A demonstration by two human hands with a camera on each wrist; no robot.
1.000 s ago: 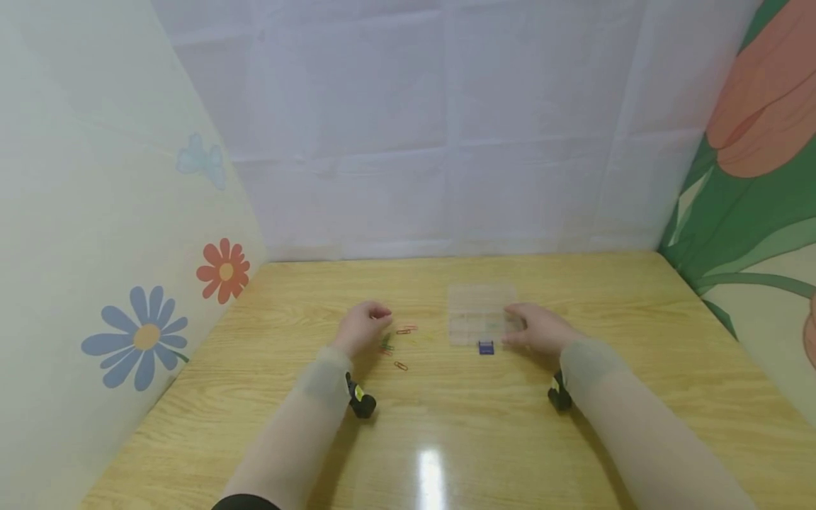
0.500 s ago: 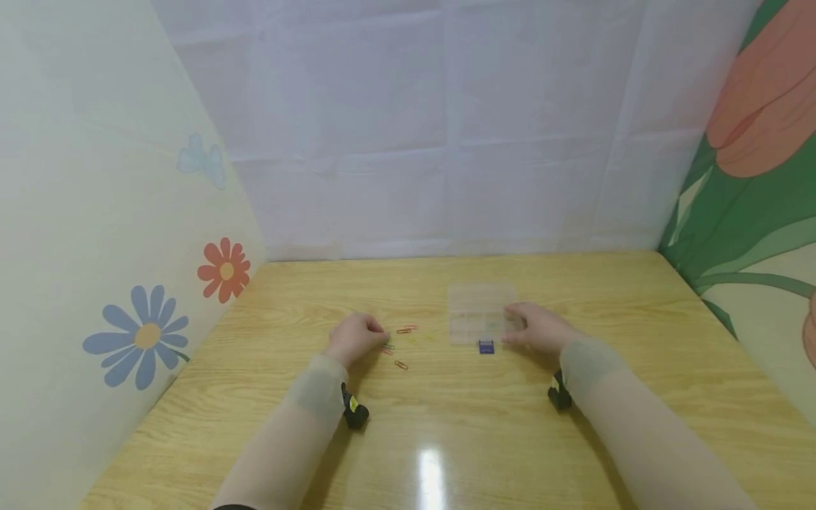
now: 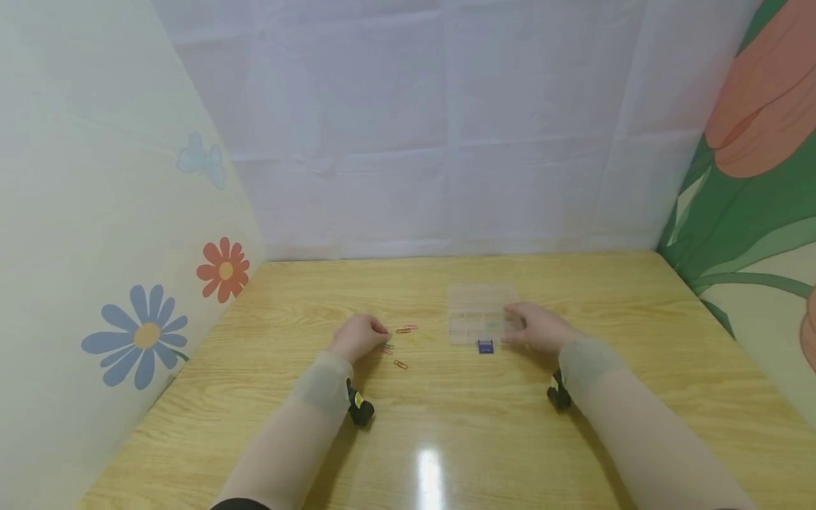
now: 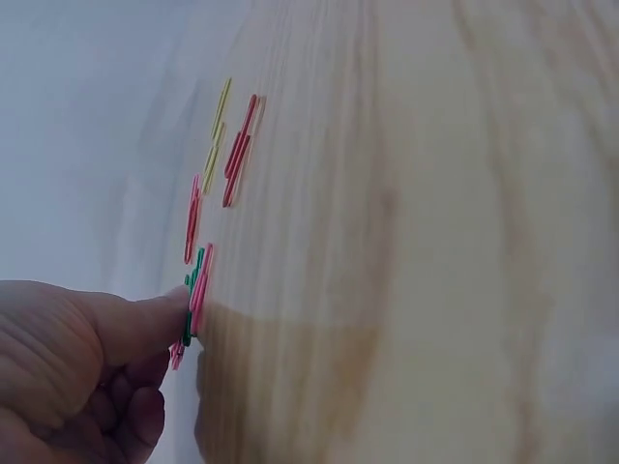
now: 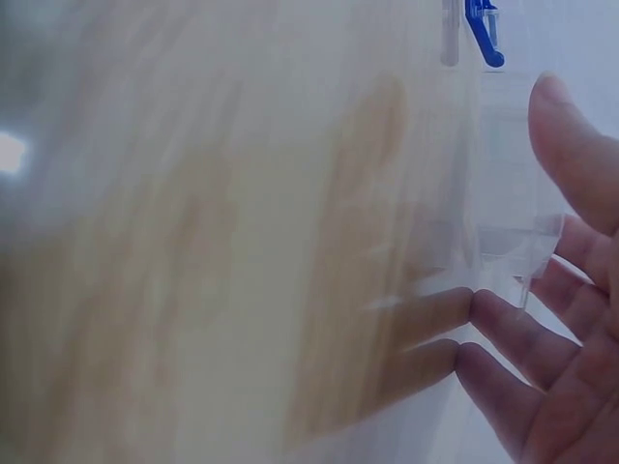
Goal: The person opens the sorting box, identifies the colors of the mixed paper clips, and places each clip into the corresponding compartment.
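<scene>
While left hand (image 3: pixel 357 337) fingers (image 4: pixel 145 319) curl, tips touching the green and pink paper clips (image 4: pixel 196 300) on the tabletop (image 3: pixel 446 425), right hand (image 3: pixel 538 327) fingers (image 5: pixel 503 309) lie straight against the clear box (image 3: pixel 479 315) side. Whether a clip is actually pinched can't be told. Box contents too faint to read.

Two bare hands, left hand (image 3: pixel 358 336) and right hand (image 3: pixel 539 328). Sheer, pale, close-fitting sleeves (image 3: pixel 321 382) over both forearms, ending at the wrists. Small black wrist cameras (image 3: pixel 360 409) strapped beneath each wrist, with yellow markings. Dark cuff edge near the left elbow.
</scene>
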